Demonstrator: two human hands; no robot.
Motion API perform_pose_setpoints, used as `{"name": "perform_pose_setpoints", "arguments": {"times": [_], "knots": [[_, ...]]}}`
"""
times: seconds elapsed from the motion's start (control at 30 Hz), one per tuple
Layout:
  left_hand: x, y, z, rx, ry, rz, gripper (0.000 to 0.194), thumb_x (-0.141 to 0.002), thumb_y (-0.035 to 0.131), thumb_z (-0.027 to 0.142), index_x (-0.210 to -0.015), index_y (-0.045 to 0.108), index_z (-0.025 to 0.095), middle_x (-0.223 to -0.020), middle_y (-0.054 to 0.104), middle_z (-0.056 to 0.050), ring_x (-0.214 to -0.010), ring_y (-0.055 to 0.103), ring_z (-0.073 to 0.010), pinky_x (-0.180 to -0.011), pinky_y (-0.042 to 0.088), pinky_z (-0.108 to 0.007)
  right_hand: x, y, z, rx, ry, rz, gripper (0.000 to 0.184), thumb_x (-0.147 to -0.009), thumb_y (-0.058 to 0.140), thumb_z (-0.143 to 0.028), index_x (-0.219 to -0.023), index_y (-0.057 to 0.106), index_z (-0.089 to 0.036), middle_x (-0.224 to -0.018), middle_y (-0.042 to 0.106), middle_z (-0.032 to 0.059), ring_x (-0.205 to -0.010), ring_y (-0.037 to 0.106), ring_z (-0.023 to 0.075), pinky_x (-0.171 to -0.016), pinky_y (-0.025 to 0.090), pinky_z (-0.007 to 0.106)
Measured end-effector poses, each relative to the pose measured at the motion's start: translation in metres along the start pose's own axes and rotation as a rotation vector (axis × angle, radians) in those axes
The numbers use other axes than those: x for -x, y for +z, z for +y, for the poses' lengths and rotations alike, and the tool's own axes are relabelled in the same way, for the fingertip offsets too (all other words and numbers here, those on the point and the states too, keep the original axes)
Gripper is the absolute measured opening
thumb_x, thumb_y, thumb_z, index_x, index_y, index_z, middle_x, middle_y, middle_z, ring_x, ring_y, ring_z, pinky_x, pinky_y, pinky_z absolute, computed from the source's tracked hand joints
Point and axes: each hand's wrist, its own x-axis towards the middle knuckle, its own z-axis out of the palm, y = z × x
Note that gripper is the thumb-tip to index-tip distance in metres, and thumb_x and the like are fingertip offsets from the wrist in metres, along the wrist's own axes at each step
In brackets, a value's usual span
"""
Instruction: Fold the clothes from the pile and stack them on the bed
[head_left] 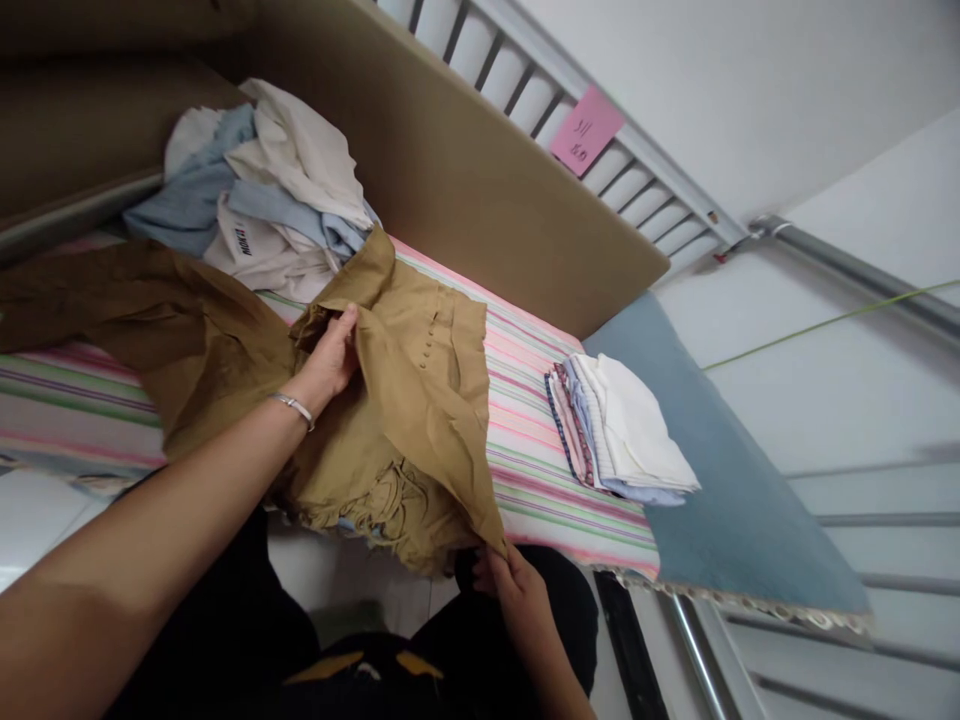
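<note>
A mustard-brown garment [420, 390] with a frayed, fringed edge and a row of small buttons lies spread over the striped cloth, its near edge hanging past the front. My left hand [334, 355], with a silver bracelet at the wrist, grips a fold near the garment's middle, the thumb on top and the other fingers hidden under the fabric. At the near right corner my right hand [510, 580] pinches the garment's edge between thumb and fingers. More brown fabric [187, 320] stretches off to the left.
A loose heap of white and light blue clothes [277, 180] lies at the back left. To the right, a neat stack of folded clothes [622, 425] sits on the striped cloth [525, 410]. Behind stand a brown board [517, 190] and a rail bearing a pink note [587, 130].
</note>
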Motion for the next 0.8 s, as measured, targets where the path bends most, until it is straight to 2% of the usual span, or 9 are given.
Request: {"name": "perform_pose_setpoints", "arguments": {"times": [0.1,0.2,0.33,0.47,0.57,0.67,0.73,0.8], "knots": [[0.002,0.003,0.002,0.06,-0.002,0.006,0.035,-0.078,0.065,0.043,-0.099,0.063,0.015,-0.092,0.071,-0.011,-0.09,0.066,-0.0223,-0.086,0.052,-0.034,-0.005,0.0,0.0,-0.002,-0.011,0.033,0.044,-0.079,0.045,-0.052,-0.097,0.065,-0.016,-0.07,0.068,0.0057,-0.058,0.064,0.0207,-0.055,0.051,0.031],[0.004,0.006,0.002,0.051,-0.021,0.058,0.017,-0.08,0.063,0.025,-0.093,0.065,0.014,-0.091,0.071,-0.01,-0.091,0.067,-0.021,-0.088,0.052,-0.034,-0.014,0.007,0.004,-0.035,0.044,0.108,0.043,-0.078,0.044,-0.046,-0.102,0.063,-0.017,-0.069,0.068,0.0051,-0.061,0.065,0.0217,-0.053,0.052,0.032],[0.004,0.008,0.003,0.044,-0.005,0.17,0.01,-0.081,0.058,0.014,-0.088,0.065,0.013,-0.091,0.072,-0.008,-0.092,0.066,-0.0195,-0.089,0.052,-0.033,-0.025,0.021,0.005,-0.103,0.095,0.143,0.041,-0.069,0.053,-0.041,-0.103,0.058,-0.019,-0.091,0.069,0.0064,-0.071,0.066,0.022,-0.053,0.054,0.031],[0.01,0.012,0.01,0.079,0.006,0.122,0.012,-0.082,0.055,0.015,-0.088,0.066,0.013,-0.09,0.072,-0.008,-0.093,0.066,-0.0198,-0.089,0.053,-0.033,-0.017,0.026,-0.001,-0.148,0.085,0.242,0.036,-0.064,0.054,-0.033,-0.097,0.056,-0.018,-0.089,0.069,0.0066,-0.071,0.066,0.0216,-0.055,0.053,0.029],[0.012,0.012,0.012,0.098,0.029,0.057,0.015,-0.082,0.056,0.019,-0.091,0.066,0.013,-0.092,0.072,-0.008,-0.093,0.066,-0.0209,-0.089,0.053,-0.035,-0.002,0.022,0.0,-0.032,-0.045,0.302,0.047,-0.066,0.054,-0.029,-0.112,0.054,-0.019,-0.1,0.069,0.0083,-0.087,0.066,0.0236,-0.068,0.054,0.03],[0.006,0.008,0.008,0.054,0.061,0.167,0.013,-0.078,0.06,0.015,-0.09,0.066,0.014,-0.093,0.071,-0.008,-0.092,0.067,-0.0207,-0.089,0.053,-0.034,0.006,0.025,0.014,0.179,-0.094,0.287,0.063,-0.068,0.052,-0.027,-0.131,0.046,-0.022,-0.114,0.065,0.0078,-0.1,0.063,0.0245,-0.076,0.052,0.031],[0.002,0.006,0.003,0.028,0.05,0.263,0.011,-0.077,0.06,0.013,-0.087,0.065,0.014,-0.092,0.071,-0.008,-0.092,0.067,-0.0205,-0.088,0.053,-0.033,0.004,0.031,0.027,0.265,-0.088,0.23,0.066,-0.071,0.049,-0.025,-0.136,0.041,-0.023,-0.117,0.064,0.0068,-0.101,0.063,0.0237,-0.078,0.051,0.031],[0.0,0.004,0.001,0.044,0.034,0.278,0.01,-0.078,0.06,0.013,-0.087,0.065,0.015,-0.092,0.071,-0.009,-0.093,0.067,-0.0208,-0.087,0.053,-0.033,0.002,0.035,0.037,0.304,-0.1,0.149,0.064,-0.073,0.048,-0.024,-0.137,0.04,-0.024,-0.116,0.064,0.0058,-0.099,0.064,0.022,-0.079,0.05,0.031]]}}
